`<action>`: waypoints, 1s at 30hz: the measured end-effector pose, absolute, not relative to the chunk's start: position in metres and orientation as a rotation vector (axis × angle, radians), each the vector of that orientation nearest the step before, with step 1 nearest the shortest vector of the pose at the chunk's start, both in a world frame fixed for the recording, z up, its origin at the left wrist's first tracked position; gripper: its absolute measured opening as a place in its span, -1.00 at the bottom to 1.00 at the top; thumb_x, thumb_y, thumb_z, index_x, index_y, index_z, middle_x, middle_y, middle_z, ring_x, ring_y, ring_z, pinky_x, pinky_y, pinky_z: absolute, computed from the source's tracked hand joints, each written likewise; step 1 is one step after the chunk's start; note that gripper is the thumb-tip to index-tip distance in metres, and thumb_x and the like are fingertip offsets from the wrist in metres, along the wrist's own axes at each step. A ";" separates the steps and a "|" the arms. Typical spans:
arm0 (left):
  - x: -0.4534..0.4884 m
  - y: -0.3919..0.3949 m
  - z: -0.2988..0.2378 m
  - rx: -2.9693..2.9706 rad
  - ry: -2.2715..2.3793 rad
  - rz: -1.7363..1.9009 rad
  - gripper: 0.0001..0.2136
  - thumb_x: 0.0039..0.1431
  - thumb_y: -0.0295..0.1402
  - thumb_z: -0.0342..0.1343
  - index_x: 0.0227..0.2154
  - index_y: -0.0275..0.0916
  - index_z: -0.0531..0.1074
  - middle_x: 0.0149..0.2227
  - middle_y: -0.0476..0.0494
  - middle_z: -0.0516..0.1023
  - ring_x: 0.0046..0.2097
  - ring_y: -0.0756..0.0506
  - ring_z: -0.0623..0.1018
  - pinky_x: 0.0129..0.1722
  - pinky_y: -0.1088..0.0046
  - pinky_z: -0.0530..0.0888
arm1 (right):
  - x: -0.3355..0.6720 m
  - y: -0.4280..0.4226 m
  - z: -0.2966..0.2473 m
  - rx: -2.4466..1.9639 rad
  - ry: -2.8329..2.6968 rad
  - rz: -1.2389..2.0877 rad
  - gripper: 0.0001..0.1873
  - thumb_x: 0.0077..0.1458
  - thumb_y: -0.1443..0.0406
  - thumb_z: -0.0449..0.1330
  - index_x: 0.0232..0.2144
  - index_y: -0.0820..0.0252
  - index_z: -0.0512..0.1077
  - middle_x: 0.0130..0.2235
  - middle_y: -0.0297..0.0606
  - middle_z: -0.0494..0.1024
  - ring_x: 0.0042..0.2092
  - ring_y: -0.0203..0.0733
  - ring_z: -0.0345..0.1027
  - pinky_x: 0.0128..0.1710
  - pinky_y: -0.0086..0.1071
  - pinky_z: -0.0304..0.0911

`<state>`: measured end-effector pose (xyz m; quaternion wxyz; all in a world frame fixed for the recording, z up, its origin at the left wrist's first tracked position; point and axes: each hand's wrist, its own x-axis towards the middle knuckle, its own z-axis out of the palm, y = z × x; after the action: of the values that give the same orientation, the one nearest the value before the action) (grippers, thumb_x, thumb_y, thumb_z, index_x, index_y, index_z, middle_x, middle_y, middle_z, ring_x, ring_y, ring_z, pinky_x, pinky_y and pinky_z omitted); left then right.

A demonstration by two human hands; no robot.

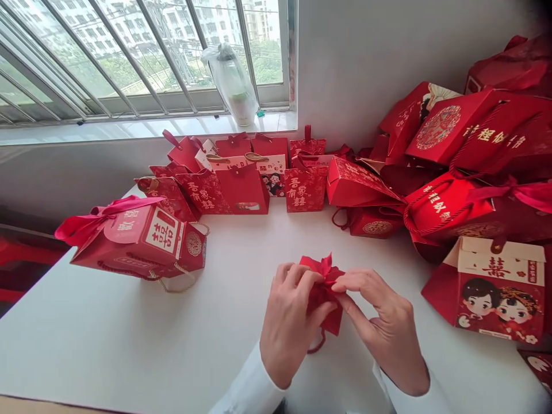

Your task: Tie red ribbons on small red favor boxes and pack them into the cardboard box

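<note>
On the white tabletop (129, 333), red gift boxes and bags (448, 138) stood along the wall and heaped at the right, while a small red pouch (323, 293) was held above the tabletop between the person's left hand (291, 328) and right hand (388, 333). The fingers (302, 282) of both hands pinched its gathered top, working at the neck; any further tightening called for both pinches to stay firm.

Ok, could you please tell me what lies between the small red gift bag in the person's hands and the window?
In the head view, a row of upright red paper gift bags stands on the white table between the small red gift bag and the window.
</note>
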<state>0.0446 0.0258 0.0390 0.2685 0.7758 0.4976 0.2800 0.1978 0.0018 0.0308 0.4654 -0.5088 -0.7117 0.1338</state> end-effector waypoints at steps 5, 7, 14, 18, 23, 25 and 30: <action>0.048 0.025 0.037 2.053 1.407 0.764 -0.88 0.13 -0.49 0.12 -0.27 -0.18 0.37 -0.24 -0.04 0.45 -0.16 -0.12 0.34 -0.19 0.36 0.38 | 0.195 0.005 0.032 -1.290 -1.732 0.312 -0.83 0.17 0.48 0.09 -0.29 0.12 0.38 -0.30 -0.36 0.48 -0.19 -0.26 0.30 -0.20 -0.44 0.24; 0.044 0.026 0.036 2.045 1.421 0.755 -0.83 0.11 -0.49 0.14 -0.24 -0.17 0.36 -0.24 -0.04 0.46 -0.17 -0.11 0.36 -0.20 0.36 0.38 | 0.197 0.004 0.030 -1.327 -1.713 0.289 -0.83 0.16 0.48 0.08 -0.30 0.12 0.37 -0.30 -0.36 0.48 -0.21 -0.26 0.31 -0.21 -0.43 0.25; 0.032 0.026 0.038 1.932 1.426 0.682 -0.95 0.17 -0.45 0.08 -0.37 -0.17 0.39 -0.33 0.01 0.48 -0.25 -0.06 0.41 -0.28 0.45 0.34 | 0.213 -0.003 0.025 -1.467 -1.759 0.495 -0.88 0.15 0.38 0.06 -0.35 0.09 0.38 -0.33 -0.32 0.48 -0.27 -0.21 0.35 -0.67 -0.48 0.09; 0.026 0.034 0.046 1.860 1.369 0.638 -0.90 0.20 -0.41 0.05 -0.42 -0.21 0.41 -0.37 0.02 0.51 -0.31 -0.01 0.43 -0.28 0.48 0.30 | 0.218 -0.003 0.023 -1.449 -1.867 0.583 -0.97 0.14 0.28 0.16 -0.34 0.10 0.35 -0.32 -0.34 0.46 -0.21 -0.17 0.31 -0.29 -0.35 0.27; 0.023 0.041 0.051 1.821 1.317 0.626 -0.87 0.20 -0.40 0.03 -0.44 -0.24 0.41 -0.41 0.04 0.50 -0.36 0.03 0.40 -0.30 0.52 0.27 | 0.212 0.001 0.025 -1.500 -1.852 0.542 -0.82 0.18 0.25 0.15 -0.46 0.12 0.28 -0.41 -0.39 0.40 -0.30 -0.21 0.26 -0.31 -0.37 0.17; 0.022 0.041 0.049 1.795 1.322 0.637 -0.86 0.21 -0.39 0.01 -0.43 -0.24 0.42 -0.41 0.04 0.50 -0.36 0.03 0.40 -0.32 0.52 0.26 | 0.207 0.001 0.027 -1.485 -1.827 0.522 -0.80 0.19 0.29 0.12 -0.49 0.13 0.27 -0.45 -0.40 0.37 -0.34 -0.23 0.24 -0.34 -0.39 0.15; 0.020 0.039 0.043 1.744 1.325 0.658 -0.83 0.23 -0.38 -0.05 -0.41 -0.24 0.42 -0.41 0.01 0.50 -0.37 0.01 0.41 -0.36 0.50 0.27 | 0.200 -0.003 0.031 -1.419 -1.784 0.439 -0.83 0.15 0.34 0.13 -0.49 0.13 0.26 -0.48 -0.41 0.37 -0.37 -0.25 0.25 -0.37 -0.41 0.16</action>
<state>0.0195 0.0393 0.0432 0.4142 0.6941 0.5273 0.2620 0.2003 -0.0034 0.0305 0.3986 -0.5606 -0.7048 0.1735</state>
